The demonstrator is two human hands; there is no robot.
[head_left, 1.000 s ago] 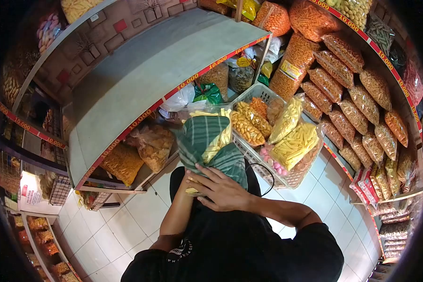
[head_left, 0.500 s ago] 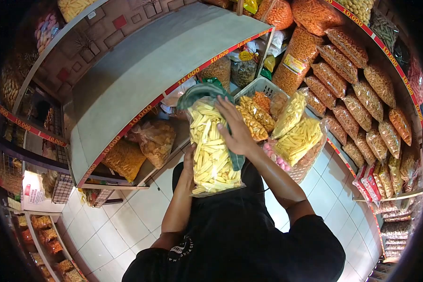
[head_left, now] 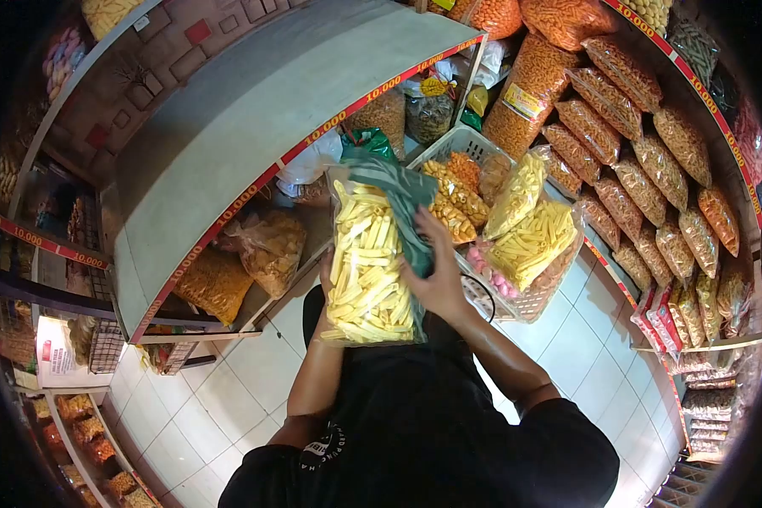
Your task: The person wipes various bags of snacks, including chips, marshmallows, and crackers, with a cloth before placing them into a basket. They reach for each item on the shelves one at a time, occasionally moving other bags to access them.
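Note:
A clear plastic bag of pale yellow stick snacks [head_left: 366, 269] stands upright in front of my body. My left hand [head_left: 325, 284] is closed around its left edge, most of the fingers hidden behind the bag. My right hand [head_left: 438, 275] grips a dark green cloth [head_left: 411, 222], which drapes over the bag's upper right side and is smeared by motion at the top. The right thumb lies near the bag's right edge.
A light plastic basket [head_left: 529, 309] at my right holds snack bags, including more yellow sticks [head_left: 533, 245]. A grey shelf [head_left: 254, 110] edged with price strips curves ahead and left. Snack packets [head_left: 643, 178] line the right rack. Bulky bags [head_left: 267, 250] sit under the shelf.
My right hand has slid down the bag's right side, its fingers now on the cloth. The cloth has shifted right from the bag's top, and the bag has moved slightly left.

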